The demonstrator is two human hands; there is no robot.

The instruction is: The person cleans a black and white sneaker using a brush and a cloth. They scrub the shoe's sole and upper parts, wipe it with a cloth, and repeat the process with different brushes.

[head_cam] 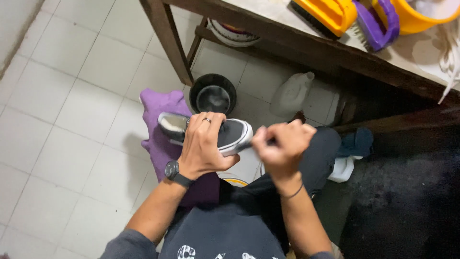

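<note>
Head view: dark sneaker [225, 133] with white sole held over the person's lap, long axis running left to right, toe end to the right, slightly nearer. Left hand [203, 146] wraps over its middle from above, fingers curled, firm hold. Right hand [282, 144] closed in a fist just beside the toe, blurred; cannot tell what it grips. Purple cloth [160, 120] lies under the shoe's left end. Black bucket [212, 93] on the tiled floor beyond. Yellow brush [330, 14] on the far table [287, 36].

Home wash area: white floor tiles [72, 120], scrub brushes [330, 14], wooden table [268, 33]
</note>
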